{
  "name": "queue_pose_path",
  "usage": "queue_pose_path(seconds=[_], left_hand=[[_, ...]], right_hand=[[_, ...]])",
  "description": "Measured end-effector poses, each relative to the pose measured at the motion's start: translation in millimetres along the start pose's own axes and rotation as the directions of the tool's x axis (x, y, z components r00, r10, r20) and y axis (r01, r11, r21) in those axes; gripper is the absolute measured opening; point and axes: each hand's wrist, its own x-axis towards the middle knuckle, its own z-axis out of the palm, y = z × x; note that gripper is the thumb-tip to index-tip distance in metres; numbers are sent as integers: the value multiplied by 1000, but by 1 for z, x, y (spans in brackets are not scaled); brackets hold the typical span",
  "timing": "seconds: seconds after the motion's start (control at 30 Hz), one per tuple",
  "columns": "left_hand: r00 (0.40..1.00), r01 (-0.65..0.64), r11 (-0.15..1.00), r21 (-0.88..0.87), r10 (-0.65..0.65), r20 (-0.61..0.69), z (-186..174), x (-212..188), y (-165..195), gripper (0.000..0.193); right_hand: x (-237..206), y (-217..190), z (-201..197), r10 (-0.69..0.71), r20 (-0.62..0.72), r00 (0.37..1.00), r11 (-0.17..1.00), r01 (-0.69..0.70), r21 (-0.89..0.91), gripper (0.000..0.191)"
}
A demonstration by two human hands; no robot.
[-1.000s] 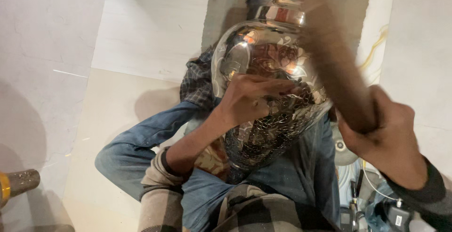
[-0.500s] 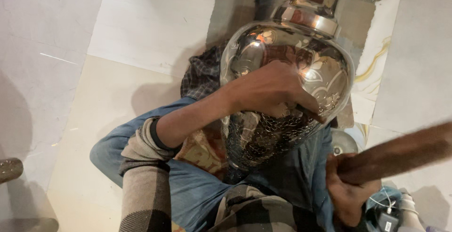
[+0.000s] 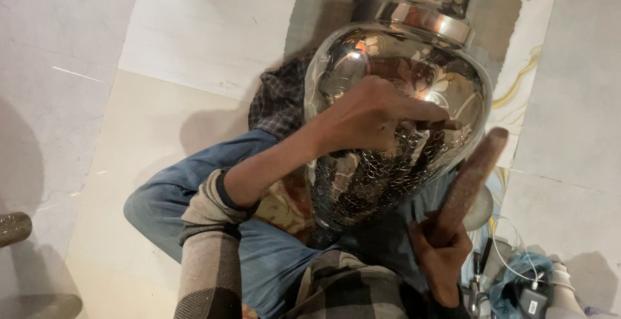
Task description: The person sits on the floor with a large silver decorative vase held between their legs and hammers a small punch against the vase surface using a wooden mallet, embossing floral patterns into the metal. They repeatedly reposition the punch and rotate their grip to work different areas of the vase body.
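A large polished metal vase (image 3: 394,125) lay across a seated person's lap in the centre of the frame, its neck pointing toward the upper right. The left hand (image 3: 372,115) pressed on the vase's belly, fingers pinched around a small punch (image 3: 443,125) set against the patterned surface. At lower right, the right hand (image 3: 443,257) was closed around a wooden mallet (image 3: 467,183), which angled up beside the vase. A checked cloth (image 3: 281,102) sat under the vase on the pale tiled floor (image 3: 162,47). Blue jeans (image 3: 174,196) covered the knee at left.
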Motion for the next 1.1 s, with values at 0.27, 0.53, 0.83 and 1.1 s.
queue_pose_path(seconds=[0.27, 0.53, 0.83, 1.1], left_hand=[[971, -31, 999, 12, 27, 239, -15, 27, 3, 70], [971, -12, 988, 153, -26, 239, -17, 30, 8, 68], [989, 78, 976, 201, -101, 105, -2, 16, 9, 49], [963, 171, 983, 74, -150, -223, 13, -8, 18, 52]], right_hand=[[23, -50, -25, 109, 58, 992, 993, -112, 43, 37], [60, -71, -60, -460, 54, 886, 838, 453, -304, 29], [93, -147, -73, -418, 352, 837, 751, 537, -385, 30], [125, -176, -87, -338, 484, 807, 734, 548, -401, 30]])
